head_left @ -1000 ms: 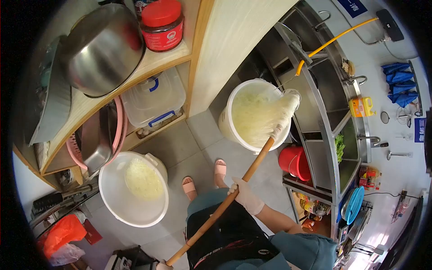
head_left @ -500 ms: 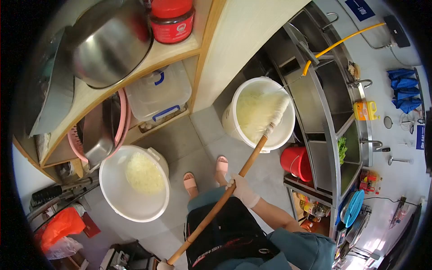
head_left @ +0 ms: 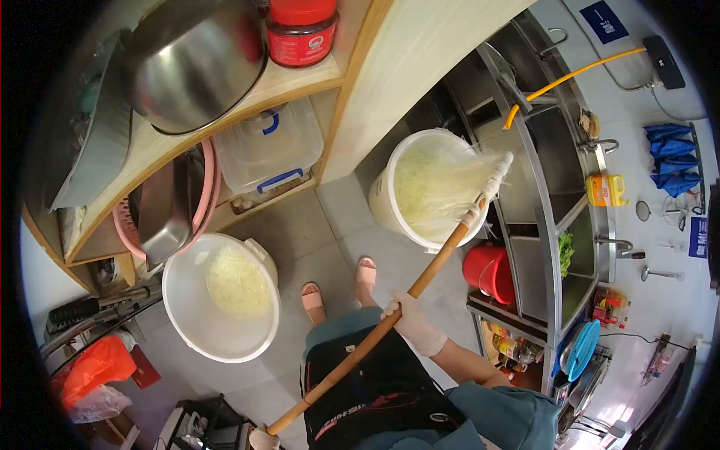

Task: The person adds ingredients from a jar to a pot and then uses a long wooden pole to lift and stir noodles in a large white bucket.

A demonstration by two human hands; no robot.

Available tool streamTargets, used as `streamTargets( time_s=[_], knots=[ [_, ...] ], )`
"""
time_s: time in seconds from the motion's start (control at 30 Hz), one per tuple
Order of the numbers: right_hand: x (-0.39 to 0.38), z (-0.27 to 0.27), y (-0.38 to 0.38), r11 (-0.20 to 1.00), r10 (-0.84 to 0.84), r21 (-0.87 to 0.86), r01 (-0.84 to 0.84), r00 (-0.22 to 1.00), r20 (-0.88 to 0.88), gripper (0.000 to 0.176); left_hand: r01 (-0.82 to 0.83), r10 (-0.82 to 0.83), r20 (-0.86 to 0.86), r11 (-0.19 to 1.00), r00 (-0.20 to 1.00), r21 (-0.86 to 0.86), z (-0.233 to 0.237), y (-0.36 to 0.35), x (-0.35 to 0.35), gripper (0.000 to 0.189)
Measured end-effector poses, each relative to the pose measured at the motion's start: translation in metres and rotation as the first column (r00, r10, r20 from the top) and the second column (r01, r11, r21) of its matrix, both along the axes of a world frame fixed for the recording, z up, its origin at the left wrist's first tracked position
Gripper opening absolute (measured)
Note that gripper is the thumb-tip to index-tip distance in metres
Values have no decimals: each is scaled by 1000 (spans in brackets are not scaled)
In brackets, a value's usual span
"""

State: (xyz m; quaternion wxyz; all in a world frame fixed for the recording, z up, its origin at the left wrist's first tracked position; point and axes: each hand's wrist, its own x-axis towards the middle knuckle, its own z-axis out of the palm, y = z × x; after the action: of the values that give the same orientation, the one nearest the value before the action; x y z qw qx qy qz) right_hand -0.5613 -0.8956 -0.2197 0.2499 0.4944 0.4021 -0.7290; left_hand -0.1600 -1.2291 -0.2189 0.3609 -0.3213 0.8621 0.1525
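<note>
My right hand (head_left: 416, 322), in a white glove, is wrapped round the middle of a long wooden pole (head_left: 360, 351). My left hand (head_left: 264, 438), also gloved, closes on the pole's lower end at the bottom edge of view. At the pole's far end, thin whitish noodle-like strands (head_left: 489, 178) hang over the tip. They trail down into a tall white bucket (head_left: 381, 193), which holds more pale yellow strands (head_left: 420, 184). A second white tub (head_left: 187, 322), on the floor to the left, has a heap of similar strands (head_left: 238, 281) in its bottom.
A red bucket (head_left: 489, 274) stands beside the steel sinks (head_left: 525, 180) on the right. Wooden shelves (head_left: 315, 81) on the left carry a steel bowl (head_left: 195, 67), a red-lidded jar (head_left: 301, 34) and a clear plastic box (head_left: 270, 150). My pink slippers (head_left: 312, 295) are between the two white containers.
The pole's far end has risen and swung right, drawing the strands up toward the bucket's right rim. Both hands have kept their grip, the right one moving slightly right.
</note>
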Motion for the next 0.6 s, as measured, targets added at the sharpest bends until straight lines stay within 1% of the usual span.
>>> streamTargets(
  time_s=[0.03,0.07,0.13,0.2,0.27,0.33,0.37,0.43,0.5,0.57,0.6],
  knots=[
    [0,7,2,1000,-1,5,1,1000,0,19,31,-31,38,999,999,-8,1,1,-5,11],
    [-2,12,5,1000,-4,8,4,1000,10,19,32,-32,35,999,999,-4,-1,1,-6,11],
    [-3,25,6,1000,-8,13,8,1000,19,19,13,-14,-15,1000,1000,-18,-3,1,-5,10],
    [-5,34,1,1000,18,14,-17,1000,-24,17,-3,3,-18,1000,1000,-15,-8,0,1,10],
    [-6,28,-3,999,44,24,-43,998,-43,17,-18,17,-22,1000,1000,-13,-10,0,6,10],
    [-8,20,-1,997,70,35,-68,995,-70,17,78,-78,-1,997,997,9,-11,2,2,11],
    [-8,16,1,998,54,12,-54,997,-52,16,75,-75,-1,997,997,7,-11,2,1,11],
    [-6,13,3,999,36,-8,-36,999,-20,16,-28,28,17,1000,999,-6,-4,4,-5,11],
    [-9,10,3,999,6,-36,-7,1000,-27,17,-31,32,14,999,999,-25,1,5,-7,11],
    [-8,-12,4,999,19,-40,-20,999,-26,18,-38,38,3,998,999,-49,6,5,-7,10],
    [-9,-15,2,999,28,-39,-29,999,-24,19,1,1,36,999,999,-45,11,5,-8,11]
  ],
)
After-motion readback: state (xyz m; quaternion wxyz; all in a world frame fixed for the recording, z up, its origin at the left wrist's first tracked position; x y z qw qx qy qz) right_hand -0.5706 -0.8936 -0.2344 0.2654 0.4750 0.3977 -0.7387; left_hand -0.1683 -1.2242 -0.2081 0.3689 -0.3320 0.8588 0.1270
